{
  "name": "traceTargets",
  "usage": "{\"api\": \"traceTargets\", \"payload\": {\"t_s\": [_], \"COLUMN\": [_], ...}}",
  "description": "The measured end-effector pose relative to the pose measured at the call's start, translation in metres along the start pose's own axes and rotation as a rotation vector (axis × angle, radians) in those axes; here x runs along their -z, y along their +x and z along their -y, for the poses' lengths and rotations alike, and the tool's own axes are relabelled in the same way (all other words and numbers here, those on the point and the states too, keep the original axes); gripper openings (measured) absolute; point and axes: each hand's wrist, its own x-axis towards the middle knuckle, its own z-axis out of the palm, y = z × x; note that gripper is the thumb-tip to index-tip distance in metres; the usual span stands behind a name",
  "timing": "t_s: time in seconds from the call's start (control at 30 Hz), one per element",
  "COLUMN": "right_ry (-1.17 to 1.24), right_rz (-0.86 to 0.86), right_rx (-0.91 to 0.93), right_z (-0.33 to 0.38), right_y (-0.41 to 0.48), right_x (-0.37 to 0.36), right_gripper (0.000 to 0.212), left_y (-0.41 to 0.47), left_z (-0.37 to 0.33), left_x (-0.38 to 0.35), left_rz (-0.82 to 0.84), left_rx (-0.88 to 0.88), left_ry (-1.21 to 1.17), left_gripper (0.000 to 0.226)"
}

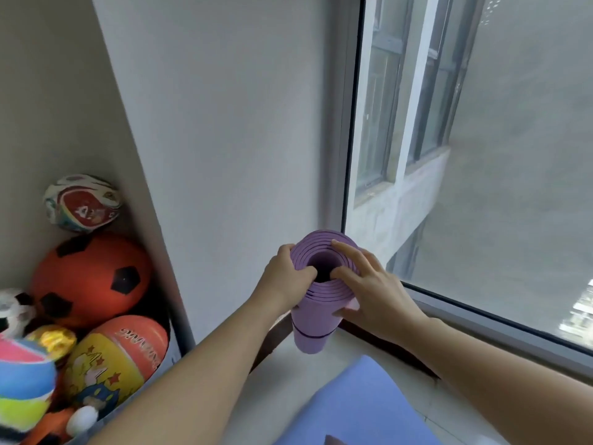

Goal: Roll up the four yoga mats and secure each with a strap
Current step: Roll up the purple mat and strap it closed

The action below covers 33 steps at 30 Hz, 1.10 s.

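The blue mat runs off the bottom edge; the striped ball at left is blurred.

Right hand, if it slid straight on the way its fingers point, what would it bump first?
The right hand holds the top of the rolled purple mat; past that rim, probably the grey wall, though depth is hard to judge.

Item 1: orange-and-yellow ball, just below the orange football. It bore white outlined lettering on its orange panel, printed twice: one line ran along the top and one down the right edge. Both lines lay upside down to the camera and were blurred. They perhaps began "SW" but could not be read with certainty.

Item 2: oval ball, just above the orange football. It carried a red emblem with a white mark at its centre, too blurred to read.
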Motion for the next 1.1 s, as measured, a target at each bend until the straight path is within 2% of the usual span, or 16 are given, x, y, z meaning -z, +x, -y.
{"api": "traceTargets", "payload": {"t_s": [0.27, 0.4, 0.5, 0.6, 0.67, 0.73, 0.8, 1.0, 1.1], "right_ry": [0.062, 0.038, 0.0, -0.051, -0.115, -0.143, -0.138, -0.191, -0.245], "right_rz": [0.099, 0.189, 0.239, 0.286, 0.308, 0.304, 0.275, 0.203, 0.164], "right_rx": [-0.061, -0.123, -0.215, -0.268, -0.282, -0.301, -0.344, -0.44, -0.431], "right_z": [-0.085, -0.109, -0.124, -0.14, -0.147, -0.152, -0.154, -0.168, -0.179], "right_y": [0.063, 0.099, 0.133, 0.165, 0.177, 0.19, 0.201, 0.232, 0.233], "right_x": [-0.083, -0.105, -0.109, -0.112, -0.113, -0.118, -0.125, -0.159, -0.168], "right_gripper": [0.062, 0.061, 0.063, 0.066, 0.067, 0.066, 0.066, 0.077, 0.08], "left_y": [0.139, 0.189, 0.215, 0.233, 0.243, 0.264, 0.285, 0.339, 0.354], "left_z": [0.041, 0.057, 0.059, 0.061, 0.062, 0.06, 0.056, 0.059, 0.054], "left_x": [-0.027, -0.029, -0.024, -0.02, -0.018, -0.013, -0.01, -0.015, -0.026], "left_rz": [0.02, -0.01, -0.071, 0.046, 0.117, 0.086, 0.033, 0.053, 0.095], "left_rx": [0.018, -0.018, -0.179, -0.245, -0.226, -0.211, -0.222, -0.159, -0.134], "left_ry": [0.051, 0.102, 0.212, 0.38, 0.609, 0.815, 0.891, 0.928, 0.902], "left_gripper": [0.051, 0.063, 0.063, 0.055, 0.059, 0.06, 0.057, 0.061, 0.068]}}
